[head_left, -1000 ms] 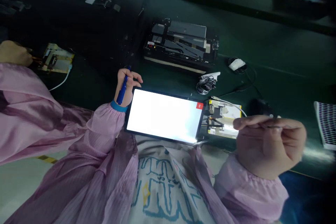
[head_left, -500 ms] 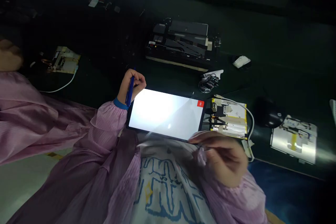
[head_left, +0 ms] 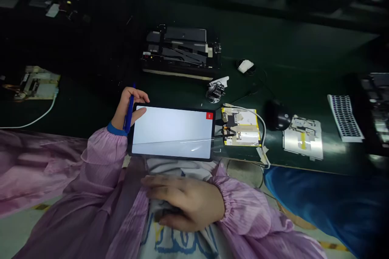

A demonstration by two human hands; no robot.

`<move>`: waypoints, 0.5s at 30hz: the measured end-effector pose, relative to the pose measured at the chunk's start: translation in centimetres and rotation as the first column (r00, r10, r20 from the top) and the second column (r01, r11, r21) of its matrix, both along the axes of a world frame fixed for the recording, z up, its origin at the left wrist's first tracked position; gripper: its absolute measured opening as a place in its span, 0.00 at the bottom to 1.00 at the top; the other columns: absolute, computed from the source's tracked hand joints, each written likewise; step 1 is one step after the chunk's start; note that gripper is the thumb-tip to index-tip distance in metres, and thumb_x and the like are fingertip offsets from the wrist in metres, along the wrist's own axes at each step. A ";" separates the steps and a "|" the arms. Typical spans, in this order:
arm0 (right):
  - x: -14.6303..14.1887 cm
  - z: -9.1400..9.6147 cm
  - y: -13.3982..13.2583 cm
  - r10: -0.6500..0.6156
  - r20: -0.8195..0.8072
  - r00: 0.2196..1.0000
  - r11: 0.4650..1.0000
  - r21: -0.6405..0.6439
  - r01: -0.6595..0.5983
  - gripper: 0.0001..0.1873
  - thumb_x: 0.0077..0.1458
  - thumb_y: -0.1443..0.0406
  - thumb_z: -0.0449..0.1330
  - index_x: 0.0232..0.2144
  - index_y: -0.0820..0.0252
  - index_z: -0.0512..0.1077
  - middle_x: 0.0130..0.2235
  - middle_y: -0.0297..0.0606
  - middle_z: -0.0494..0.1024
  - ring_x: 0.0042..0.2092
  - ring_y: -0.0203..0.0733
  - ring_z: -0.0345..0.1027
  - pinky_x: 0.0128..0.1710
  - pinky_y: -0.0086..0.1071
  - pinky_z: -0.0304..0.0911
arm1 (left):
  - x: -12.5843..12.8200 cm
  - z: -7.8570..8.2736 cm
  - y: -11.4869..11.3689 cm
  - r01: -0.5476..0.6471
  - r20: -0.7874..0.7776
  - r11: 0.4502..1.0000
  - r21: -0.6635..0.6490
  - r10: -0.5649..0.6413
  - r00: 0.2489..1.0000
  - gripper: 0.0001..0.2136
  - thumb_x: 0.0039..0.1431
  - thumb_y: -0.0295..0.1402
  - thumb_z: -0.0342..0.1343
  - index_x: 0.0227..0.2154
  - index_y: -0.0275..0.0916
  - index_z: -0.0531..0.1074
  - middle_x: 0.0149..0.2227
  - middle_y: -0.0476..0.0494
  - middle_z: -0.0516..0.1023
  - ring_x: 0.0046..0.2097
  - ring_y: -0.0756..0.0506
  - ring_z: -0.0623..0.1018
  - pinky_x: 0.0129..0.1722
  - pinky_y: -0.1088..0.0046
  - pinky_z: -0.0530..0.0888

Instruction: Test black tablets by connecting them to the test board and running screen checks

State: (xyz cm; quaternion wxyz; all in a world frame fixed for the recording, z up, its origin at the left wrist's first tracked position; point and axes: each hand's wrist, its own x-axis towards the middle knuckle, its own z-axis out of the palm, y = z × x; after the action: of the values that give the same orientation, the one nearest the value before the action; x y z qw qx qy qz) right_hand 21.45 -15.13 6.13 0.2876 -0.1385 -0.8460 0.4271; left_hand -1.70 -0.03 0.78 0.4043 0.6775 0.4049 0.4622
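Observation:
My left hand [head_left: 121, 107] is at the upper left corner of a black-rimmed display panel [head_left: 173, 131]. A blue pen [head_left: 130, 109] is tucked in this hand, between thumb and forefinger, and the thumb lies over the panel's corner. The panel is lit white with a small red label [head_left: 209, 115] at its top right. Below the panel, in front of my shirt, my right hand [head_left: 194, 202] is apart from it, with fingers stretched to the left and slightly blurred. I see nothing held in it.
Right of the panel lies a circuit board [head_left: 243, 129] with a white cable [head_left: 263, 127]. Beyond are a black scanner-like device [head_left: 278, 115], a silvery board [head_left: 304, 139] and a label sheet [head_left: 345, 117]. Stacked dark panels [head_left: 182, 52] stand behind. A neighbour's pink sleeve [head_left: 39, 166] is at left.
My right hand has moved from the panel's lower right edge to the left, over my lap, and its fingers have straightened. My left thumb now lies on the panel corner. The view has shifted right.

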 end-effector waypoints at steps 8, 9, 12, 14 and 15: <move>5.6 -0.7 3.8 -0.653 -0.267 0.709 0.752 -0.340 0.565 0.07 0.58 0.62 0.57 0.40 0.56 0.68 0.31 0.36 0.76 0.37 0.41 0.74 0.39 0.39 0.73 | 0.0 -0.6 0.0 -0.036 0.078 0.999 0.036 0.033 0.996 0.16 0.54 0.49 0.59 0.34 0.45 0.61 0.35 0.45 0.74 0.37 0.44 0.77 0.38 0.63 0.73; 6.7 -0.5 4.8 -0.741 -0.286 0.607 0.666 -0.424 0.614 0.07 0.58 0.60 0.57 0.37 0.55 0.69 0.27 0.32 0.74 0.33 0.39 0.74 0.35 0.37 0.72 | 0.0 -0.7 0.0 -0.041 0.084 0.999 0.034 0.038 0.996 0.16 0.54 0.49 0.58 0.34 0.45 0.61 0.35 0.45 0.74 0.36 0.44 0.77 0.38 0.63 0.73; 9.7 0.5 8.4 -0.833 -0.243 0.497 0.526 -0.626 0.576 0.11 0.61 0.60 0.50 0.34 0.53 0.72 0.23 0.25 0.72 0.29 0.32 0.72 0.36 0.31 0.68 | 0.0 -0.9 0.1 -0.029 0.118 0.998 0.050 0.023 0.993 0.14 0.55 0.48 0.58 0.35 0.45 0.63 0.35 0.44 0.74 0.36 0.44 0.76 0.37 0.64 0.73; 11.2 1.1 10.9 -0.846 -0.207 0.491 0.468 -0.730 0.498 0.25 0.62 0.61 0.38 0.31 0.55 0.74 0.23 0.24 0.75 0.28 0.28 0.71 0.35 0.32 0.63 | -0.1 -1.1 0.3 -0.005 0.139 0.997 0.076 -0.005 0.990 0.14 0.56 0.46 0.59 0.36 0.45 0.64 0.35 0.44 0.75 0.36 0.44 0.76 0.37 0.64 0.73; 11.7 1.3 12.1 -0.851 -0.220 0.476 0.459 -0.752 0.474 0.24 0.62 0.59 0.40 0.30 0.55 0.75 0.23 0.24 0.75 0.28 0.29 0.70 0.35 0.33 0.64 | -0.1 -1.2 0.4 0.005 0.151 0.996 0.090 -0.018 0.988 0.13 0.56 0.46 0.59 0.36 0.45 0.64 0.35 0.44 0.75 0.36 0.44 0.76 0.36 0.65 0.73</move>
State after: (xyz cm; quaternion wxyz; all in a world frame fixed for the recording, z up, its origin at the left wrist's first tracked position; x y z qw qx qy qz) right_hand 33.15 -3.07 7.45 0.6173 -0.4234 -0.3984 0.5300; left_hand -1.81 0.36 -0.45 0.4058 0.6602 0.3480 0.5276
